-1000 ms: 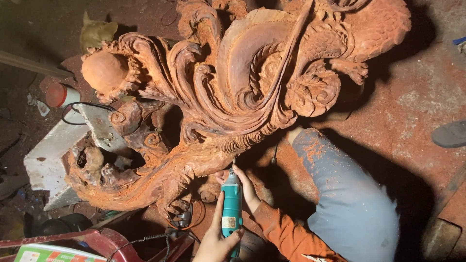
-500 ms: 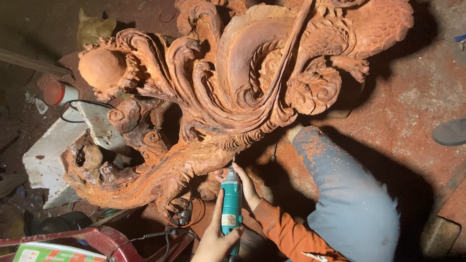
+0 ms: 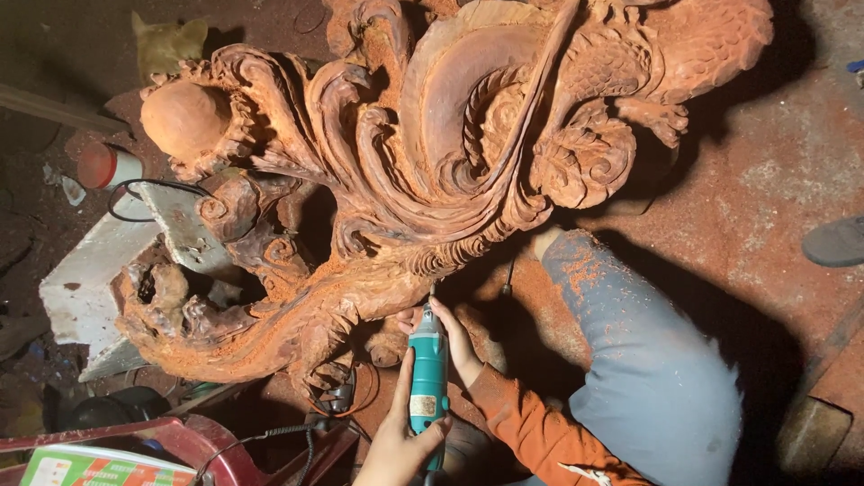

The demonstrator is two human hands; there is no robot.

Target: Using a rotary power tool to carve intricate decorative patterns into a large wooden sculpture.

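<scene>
Reddish-brown carved wooden sculpture [image 3: 432, 162], big and full of curls, swirls and a round ball at the far left, lies on the dusty red floor [image 3: 765, 180] and props on a grey stone block [image 3: 85, 288]. Most of it looks already shaped, with deep curls and scales cut in. Red sawdust sits all over it, so I think the fine work is not done yet. A teal hand-held power carving tool [image 3: 428, 373] points at the near lower edge. The left hand [image 3: 400, 445] wraps tight round the tool's body. The right hand [image 3: 450, 333] pinches its front end.
</scene>
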